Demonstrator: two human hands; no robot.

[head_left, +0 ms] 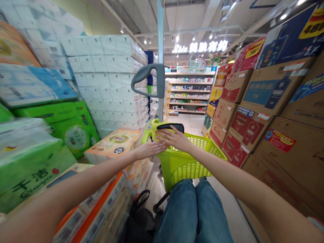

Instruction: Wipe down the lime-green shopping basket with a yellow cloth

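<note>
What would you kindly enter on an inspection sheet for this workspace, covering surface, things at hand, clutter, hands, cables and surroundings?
Surface: pale floor, showing beside the cart.
Things at hand: yellow-green cart with perforated sides; a black part on its near left end.
Clutter: dark bag low down, left of the knees; orange pack left of the cart.
Hands: right hand laid on the cart's end by the black part; left hand flat, its fingertips apparently meeting the right hand.
Cables: nothing seen around the cart.
Surroundings: stacked white packs left, cardboard cartons right, stocked shelves and a lit sign ahead.
</note>
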